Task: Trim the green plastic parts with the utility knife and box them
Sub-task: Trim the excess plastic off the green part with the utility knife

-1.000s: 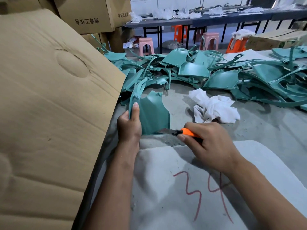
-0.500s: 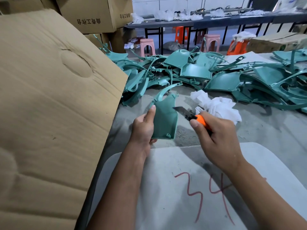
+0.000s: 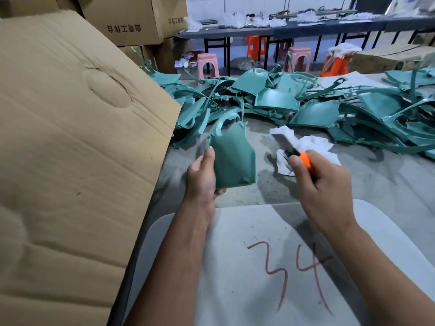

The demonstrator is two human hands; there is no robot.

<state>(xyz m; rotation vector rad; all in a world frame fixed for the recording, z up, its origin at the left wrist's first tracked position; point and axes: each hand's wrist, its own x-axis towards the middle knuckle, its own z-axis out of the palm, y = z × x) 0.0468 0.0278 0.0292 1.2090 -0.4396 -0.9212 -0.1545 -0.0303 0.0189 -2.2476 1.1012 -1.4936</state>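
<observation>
My left hand (image 3: 203, 177) grips a green plastic part (image 3: 231, 156) by its left edge and holds it upright above the grey table (image 3: 376, 184). My right hand (image 3: 322, 187) grips an orange utility knife (image 3: 303, 158) to the right of the part. Its bare blade points up and to the left and is clear of the part by a small gap. A big heap of green plastic parts (image 3: 306, 107) lies across the back of the table. The flap of a large cardboard box (image 3: 70, 149) fills the left side; the box's inside is hidden.
A crumpled white cloth (image 3: 310, 144) lies behind the knife. A white sheet marked 34 in red (image 3: 259, 267) covers the near table. Stacked cartons (image 3: 131, 17) stand at the back left. Pink and orange stools (image 3: 208, 63) and a long dark bench (image 3: 306, 29) are beyond.
The knife has left the part's lower edge and risen to the right. My left hand has lifted the part and turned it more upright.
</observation>
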